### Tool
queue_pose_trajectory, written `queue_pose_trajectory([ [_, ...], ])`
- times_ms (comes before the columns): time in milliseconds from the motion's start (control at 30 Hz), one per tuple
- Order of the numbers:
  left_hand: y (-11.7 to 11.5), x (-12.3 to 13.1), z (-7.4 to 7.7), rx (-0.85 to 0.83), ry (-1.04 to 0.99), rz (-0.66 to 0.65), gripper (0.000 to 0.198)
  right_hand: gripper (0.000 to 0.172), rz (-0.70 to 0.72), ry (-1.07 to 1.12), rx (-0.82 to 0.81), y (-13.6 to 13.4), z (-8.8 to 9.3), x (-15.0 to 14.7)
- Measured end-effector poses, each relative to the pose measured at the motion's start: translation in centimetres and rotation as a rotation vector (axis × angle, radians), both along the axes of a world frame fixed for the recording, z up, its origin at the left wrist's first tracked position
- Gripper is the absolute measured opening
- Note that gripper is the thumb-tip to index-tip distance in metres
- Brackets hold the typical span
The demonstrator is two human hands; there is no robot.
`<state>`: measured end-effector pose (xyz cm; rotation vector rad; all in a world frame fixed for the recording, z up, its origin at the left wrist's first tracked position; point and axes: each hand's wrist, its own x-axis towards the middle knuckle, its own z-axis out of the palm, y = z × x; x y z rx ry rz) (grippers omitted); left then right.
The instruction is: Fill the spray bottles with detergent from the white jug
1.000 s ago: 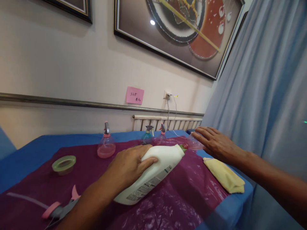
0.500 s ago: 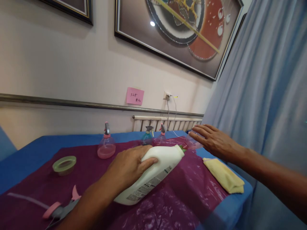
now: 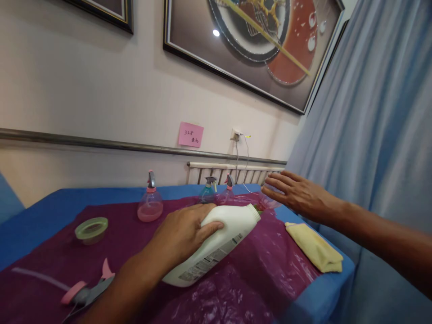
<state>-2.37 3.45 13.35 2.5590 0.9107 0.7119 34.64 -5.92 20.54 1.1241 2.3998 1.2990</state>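
My left hand (image 3: 189, 225) is wrapped round a white plastic bottle (image 3: 226, 240) with a printed label. The bottle is tilted, its mouth pointing up and to the right. Just beyond that mouth, something small and green partly shows; I cannot make out what it is. My right hand (image 3: 297, 193) has its fingers curved round a clear, pinkish bottle (image 3: 266, 200), mostly hidden behind the hand. At lower left lies a detached pink and grey spray head (image 3: 89, 290) with its tube, partly covered by my left forearm.
A spray bottle with pink liquid (image 3: 150, 209), a teal spray bottle (image 3: 207, 194) and another clear one (image 3: 228, 193) stand at the back. A green-rimmed bowl (image 3: 91, 231) sits left, a folded yellow cloth (image 3: 313, 247) right. Purple sheeting (image 3: 256, 265) covers the blue surface.
My right hand has shifted slightly left with the clear bottle, closer to the white bottle's mouth. The red patch near that mouth is now hardly visible. My left hand keeps its hold.
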Motion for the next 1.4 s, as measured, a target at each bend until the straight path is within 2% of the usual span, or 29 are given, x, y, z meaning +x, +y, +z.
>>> queue_pose_trajectory([
  [133, 0.1, 0.0, -0.1, 0.004, -0.009, -0.004, 0.031, 0.052, 0.083, -0.051, 0.005, 0.3, 1.0, -1.3],
  [300, 0.4, -0.1, -0.5, 0.000, -0.045, -0.001, 0.030, 0.038, 0.145, -0.158, 0.039, 0.5, 2.2, -3.4],
  [400, 0.5, -0.2, -0.7, -0.001, -0.070, -0.004, 0.029, 0.040, 0.169, -0.162, 0.016, 0.8, 2.6, -4.1],
  [533, 0.6, -0.2, -0.7, -0.006, -0.093, 0.004, 0.028, 0.045, 0.201, -0.125, -0.026, 1.2, 2.6, -4.2],
  [700, 0.8, -0.3, -0.8, -0.007, -0.099, -0.005, 0.030, 0.043, 0.205, -0.122, -0.001, 1.2, 2.6, -4.3],
  [900, 0.7, -0.8, -0.7, -0.041, -0.132, -0.047, 0.034, 0.048, 0.142, -0.054, 0.053, 0.5, 1.8, -3.1],
  [1033, 0.3, -1.2, -0.5, -0.104, -0.175, -0.064, 0.036, 0.056, 0.049, 0.087, 0.062, -0.1, 0.0, -1.1],
  [1167, -0.4, -1.5, -0.3, -0.106, -0.172, -0.033, 0.036, 0.060, -0.056, 0.308, 0.060, -0.6, -2.9, 0.9],
  [1300, -1.2, -2.2, -0.2, -0.138, -0.145, 0.038, 0.038, 0.074, -0.079, 0.624, 0.022, -0.5, -7.6, 2.3],
  [1400, -1.8, -2.7, -0.3, -0.156, -0.122, 0.105, 0.042, 0.083, -0.051, 0.931, -0.013, 0.1, -11.7, 2.0],
])
